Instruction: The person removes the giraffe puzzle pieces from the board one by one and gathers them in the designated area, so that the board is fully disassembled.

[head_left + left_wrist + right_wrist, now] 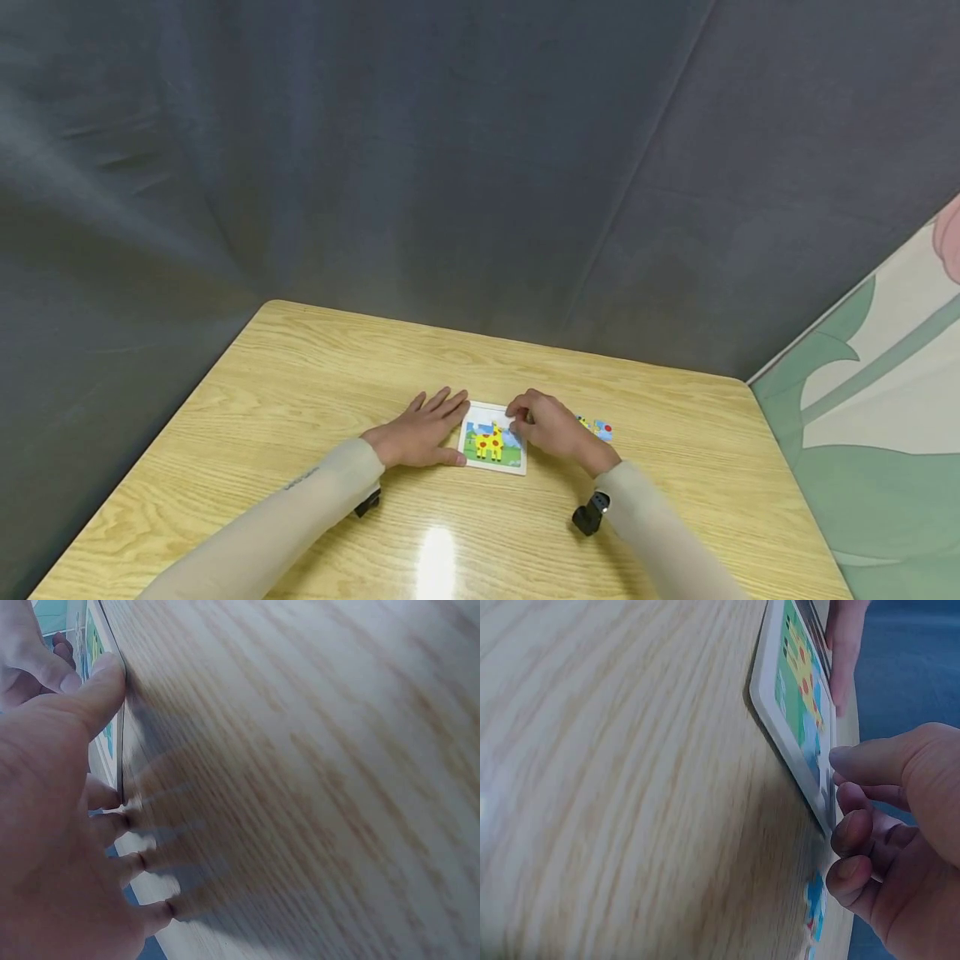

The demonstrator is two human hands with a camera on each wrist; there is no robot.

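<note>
A small white-framed puzzle tray (495, 470) lies on the wooden table, its lower part filled with a yellow giraffe (489, 445) on green and blue; bare white shows along the top. My left hand (420, 435) is spread flat at the tray's left side, thumb on the lower left corner and a fingertip at the upper left edge. Over the upper right corner, my right hand (551, 427) has its fingers curled, thumb and forefinger pinching a puzzle piece that they mostly hide. In the right wrist view the thumb (862, 759) reaches the tray's edge.
Several loose puzzle pieces (602, 430) with blue, yellow and red lie right of the tray, partly behind the right hand. Dark curtain (480, 183) hangs behind the table (337, 358); a flowered cloth (877, 400) hangs at the right. Both wrists carry small black cameras.
</note>
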